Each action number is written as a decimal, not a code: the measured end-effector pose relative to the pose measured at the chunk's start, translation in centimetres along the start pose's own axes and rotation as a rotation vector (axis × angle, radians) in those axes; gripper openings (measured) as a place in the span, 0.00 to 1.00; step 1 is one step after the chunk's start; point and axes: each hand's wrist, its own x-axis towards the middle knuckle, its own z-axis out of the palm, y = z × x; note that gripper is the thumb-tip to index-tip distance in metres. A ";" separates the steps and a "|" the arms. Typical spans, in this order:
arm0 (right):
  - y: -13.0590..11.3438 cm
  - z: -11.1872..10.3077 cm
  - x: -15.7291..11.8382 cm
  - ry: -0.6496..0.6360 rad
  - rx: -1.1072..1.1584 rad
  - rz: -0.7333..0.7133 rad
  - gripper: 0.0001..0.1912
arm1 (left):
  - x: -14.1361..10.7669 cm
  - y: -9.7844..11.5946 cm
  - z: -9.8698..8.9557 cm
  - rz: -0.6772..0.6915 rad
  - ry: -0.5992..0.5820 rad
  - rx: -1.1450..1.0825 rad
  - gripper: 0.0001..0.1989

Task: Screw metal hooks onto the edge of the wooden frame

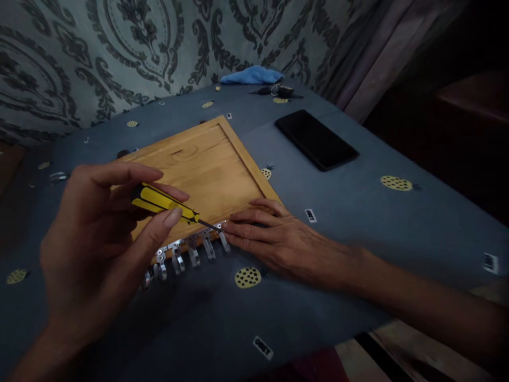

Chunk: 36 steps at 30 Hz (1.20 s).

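Observation:
My left hand (99,239) is closed around the handle of a yellow-and-black screwdriver (167,204). The screwdriver's shaft slants down to the right, its tip at the right end of a row of silver metal hooks (193,249). These hooks run along the near edge of a framed wooden board (199,170) lying on the table. Across the board's near right corner lies my right hand (274,233), fingers stretched out. Its fingertips are beside the last hook, close to the screwdriver tip. Part of the board and row is hidden behind my left hand.
A blue-grey pineapple-print cloth (338,239) covers the table. A black phone (316,139) lies right of the board. Keys (278,90) and a blue cloth (252,75) rest at the back by the patterned wall. A small metal piece (59,176) lies far left.

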 end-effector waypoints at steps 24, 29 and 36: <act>0.3 0.4 -0.2 0.041 -0.010 -0.019 0.17 | 0.7 1.2 1.6 -0.041 0.013 0.046 0.17; 0.3 0.4 -0.2 0.023 0.000 -0.011 0.18 | 0.8 1.0 1.6 0.051 0.020 0.153 0.16; 0.4 0.8 -0.3 0.034 0.007 -0.009 0.18 | 0.7 1.2 1.2 0.048 0.017 0.291 0.11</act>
